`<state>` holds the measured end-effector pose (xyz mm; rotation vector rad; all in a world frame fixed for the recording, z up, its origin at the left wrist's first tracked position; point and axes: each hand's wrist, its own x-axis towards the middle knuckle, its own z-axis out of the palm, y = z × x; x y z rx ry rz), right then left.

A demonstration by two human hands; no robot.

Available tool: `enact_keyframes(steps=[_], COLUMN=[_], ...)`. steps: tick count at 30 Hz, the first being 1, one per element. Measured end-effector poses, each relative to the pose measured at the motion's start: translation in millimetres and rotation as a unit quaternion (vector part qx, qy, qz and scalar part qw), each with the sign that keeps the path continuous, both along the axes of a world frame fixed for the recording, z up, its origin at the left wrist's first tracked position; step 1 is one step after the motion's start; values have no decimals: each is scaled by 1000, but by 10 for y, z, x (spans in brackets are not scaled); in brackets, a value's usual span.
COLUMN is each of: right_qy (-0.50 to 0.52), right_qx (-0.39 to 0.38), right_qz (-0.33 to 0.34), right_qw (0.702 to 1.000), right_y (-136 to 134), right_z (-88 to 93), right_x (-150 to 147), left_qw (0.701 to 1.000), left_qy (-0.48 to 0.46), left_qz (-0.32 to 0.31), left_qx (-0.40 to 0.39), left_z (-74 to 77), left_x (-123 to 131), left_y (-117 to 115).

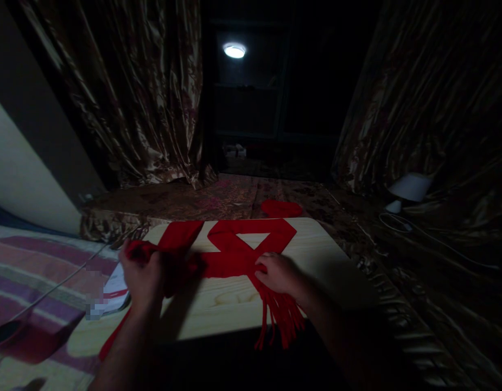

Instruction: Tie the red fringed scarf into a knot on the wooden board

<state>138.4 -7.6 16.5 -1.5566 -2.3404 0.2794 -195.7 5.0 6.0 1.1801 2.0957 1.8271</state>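
Note:
A red fringed scarf [230, 264] lies folded on the light wooden board [228, 304], crossing itself in a loop with bare wood showing through the middle. My left hand [143, 271] is closed around a bunched part of the scarf, lifted at the board's left side. My right hand [279, 274] grips the scarf beside the crossing, just above its fringe [285, 320]. That fringe hangs over the board's near edge. Another stretch of the scarf trails down under my left forearm.
Behind the board lies a red cloth item [281, 208] on a patterned cover. A white lamp [411, 187] with a cord stands at right. At left are a striped bedspread [39, 282], a white packet [114, 290] and a dark red object [31, 342]. Curtains [153, 98] frame a dark window.

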Motion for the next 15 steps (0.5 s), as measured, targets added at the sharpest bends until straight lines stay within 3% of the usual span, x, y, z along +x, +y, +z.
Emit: enact_keyframes(steps=[3, 8, 10, 12, 15], right_qy=[-52, -107, -127, -152, -188], right_qx=[9, 2, 3, 9, 25], right_qz=[17, 23, 15, 2, -18], right_qw=[998, 994, 992, 988, 982], right_y=[-109, -178, -197, -215, -227], right_z=[10, 73, 70, 33, -53], right_x=[-54, -119, -164, -236, -355], left_qw=[999, 993, 989, 964, 858], left_qy=[43, 66, -16, -182, -454], left_qz=[8, -91, -123, -172, -230], left_qx=[14, -42, -80, -93, -68], left_z=[30, 40, 30, 46, 147], left_x=[45, 195, 257, 328, 451], left_y=[-80, -104, -106, -127, -204])
